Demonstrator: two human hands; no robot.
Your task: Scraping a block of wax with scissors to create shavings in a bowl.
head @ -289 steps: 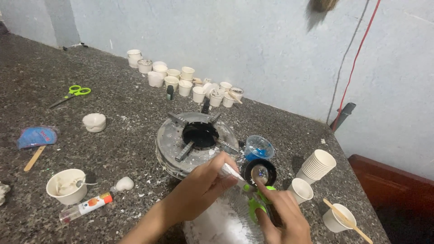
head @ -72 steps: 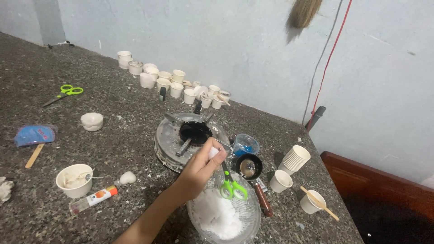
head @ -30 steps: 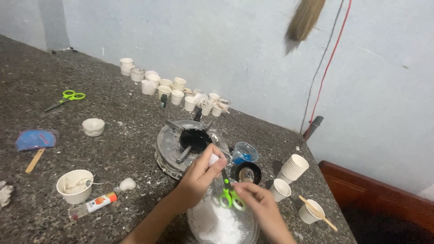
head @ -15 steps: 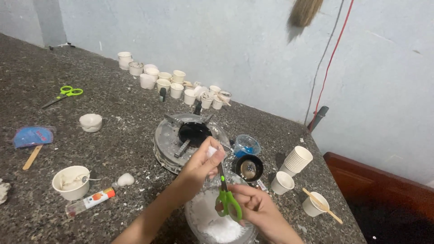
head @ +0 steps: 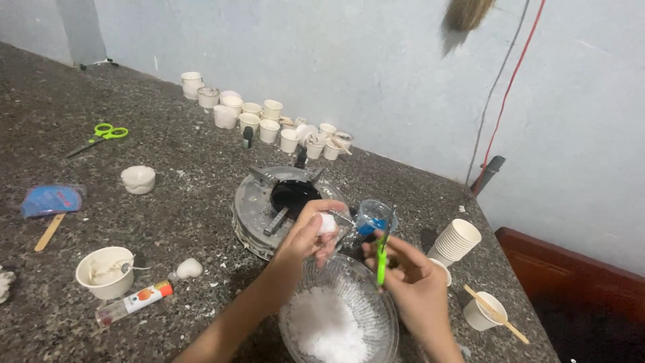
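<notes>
Head view: a small white waxy lump [head: 327, 222] is pinched in the left hand [head: 306, 236] above a ribbed glass bowl of white flakes [head: 336, 316]; green-handled scissors [head: 381, 252] are gripped by the right hand [head: 413, 282]. Cuts are best kept over the bowl.

A rough home craft workspace: speckled stone counter [head: 168, 202], bare plastered wall [head: 376, 60], rows of small paper cups [head: 269, 124].

We've got a dark speckled grey countertop [head: 168, 202], pale blue-grey wall [head: 336, 54] with a red cable [head: 510, 87] running down the upper right. Green-handled scissors [head: 381, 255] in our right hand [head: 416, 282], another lime-green pair [head: 101, 134] at upper left. White powder [head: 329, 329] fills the clear ribbed bowl [head: 376, 296]. Cream paper cups [head: 457, 238], blue fan [head: 50, 199].
</notes>
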